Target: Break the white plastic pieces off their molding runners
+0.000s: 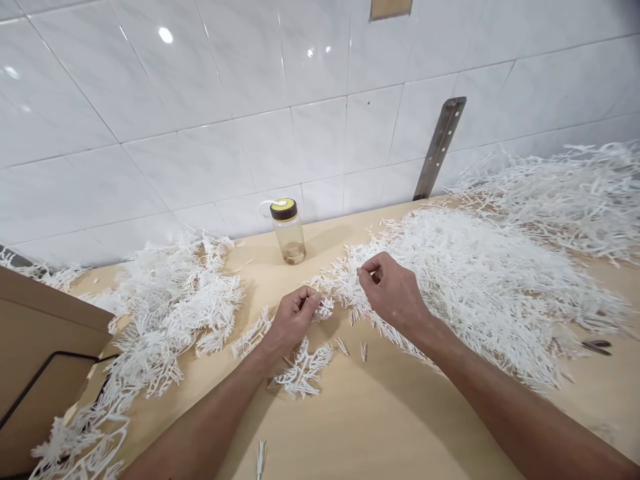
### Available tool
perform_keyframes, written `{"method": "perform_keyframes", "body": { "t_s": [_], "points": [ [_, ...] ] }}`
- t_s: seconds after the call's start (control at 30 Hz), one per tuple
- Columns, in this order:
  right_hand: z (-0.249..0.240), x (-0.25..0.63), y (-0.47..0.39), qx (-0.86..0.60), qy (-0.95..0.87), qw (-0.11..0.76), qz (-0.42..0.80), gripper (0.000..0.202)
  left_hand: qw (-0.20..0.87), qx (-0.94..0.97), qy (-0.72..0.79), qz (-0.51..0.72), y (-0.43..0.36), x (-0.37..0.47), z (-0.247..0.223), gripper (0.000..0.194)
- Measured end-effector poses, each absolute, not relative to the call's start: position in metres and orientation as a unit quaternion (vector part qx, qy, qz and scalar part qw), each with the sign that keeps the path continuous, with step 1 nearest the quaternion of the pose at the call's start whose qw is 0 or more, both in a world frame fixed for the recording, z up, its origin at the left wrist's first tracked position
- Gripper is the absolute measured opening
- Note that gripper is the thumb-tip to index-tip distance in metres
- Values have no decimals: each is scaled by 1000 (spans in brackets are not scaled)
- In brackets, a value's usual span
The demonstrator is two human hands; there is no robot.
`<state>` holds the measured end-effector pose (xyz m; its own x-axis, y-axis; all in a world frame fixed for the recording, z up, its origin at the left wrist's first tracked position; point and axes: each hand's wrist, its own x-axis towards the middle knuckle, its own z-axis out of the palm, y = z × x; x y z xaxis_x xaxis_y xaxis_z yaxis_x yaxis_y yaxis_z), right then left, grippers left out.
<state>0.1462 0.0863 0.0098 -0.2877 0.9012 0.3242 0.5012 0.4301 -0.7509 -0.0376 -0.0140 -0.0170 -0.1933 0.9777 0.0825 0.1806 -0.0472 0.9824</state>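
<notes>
Brown cardboard box (55, 320) at far left edge, close beside the left pile (170, 300) of white strands; part of the pile spills down along it. Bottle (289, 237) with green-and-black lid stands upright near the wall (260, 150), beyond the hands; presumably kept back there so the front of the table (370, 427) serves the handling.

Left hand (290, 320): thumb and forefinger pinched together on a small white piece (326, 307), which shows past the fingertips, just above the table. Light tip grip likely suits something so thin. Small bunch (306, 370) lies below this hand, near enough to reach with little arm travel. Two loose bits (363, 351) lie to its right, apart from it.

Right hand (395, 290): over the near-left edge of the right pile (490, 287), fingers curled, thumb and forefinger drawn close. Cannot tell whether the tips meet or have hold of a strand. Metal bar (440, 150) leans on the wall behind this pile, perhaps propped to save table room. Dark tool (597, 347) lies at far right, outside the pile; type unclear.
</notes>
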Motion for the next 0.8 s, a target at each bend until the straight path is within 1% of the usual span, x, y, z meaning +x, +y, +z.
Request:
{"method": "perform_keyframes", "body": {
  "t_s": [0.07, 0.13, 0.23, 0.33, 0.47, 0.57, 0.67, 0.8],
  "points": [
    [9, 147, 88, -436, -772, 399, 233, 8, 405, 491, 563, 526, -12, -38, -19, 36],
    [6, 145, 88, -406, -785, 407, 229, 11, 415, 485, 559, 529, -12, -39, -20, 37],
    [3, 140, 80, -353, -803, 362, 316, 20, 419, 484, 560, 526, -12, -39, -21, 37],
    [2, 134, 69, -317, -798, 297, 417, 21, 413, 490, 568, 516, -13, -39, -20, 37],
    [3, 130, 61, -310, -760, 270, 503, 19, 401, 494, 579, 511, -13, -38, -19, 39],
    [4, 128, 60, -310, -739, 252, 542, 16, 392, 491, 586, 512, -13, -36, -17, 41],
    [3, 126, 59, -328, -740, 244, 534, 14, 367, 503, 600, 503, -14, -35, -14, 42],
    [0, 124, 55, -348, -790, 270, 427, 16, 355, 509, 609, 494, -17, -31, -10, 41]
  ]
}}
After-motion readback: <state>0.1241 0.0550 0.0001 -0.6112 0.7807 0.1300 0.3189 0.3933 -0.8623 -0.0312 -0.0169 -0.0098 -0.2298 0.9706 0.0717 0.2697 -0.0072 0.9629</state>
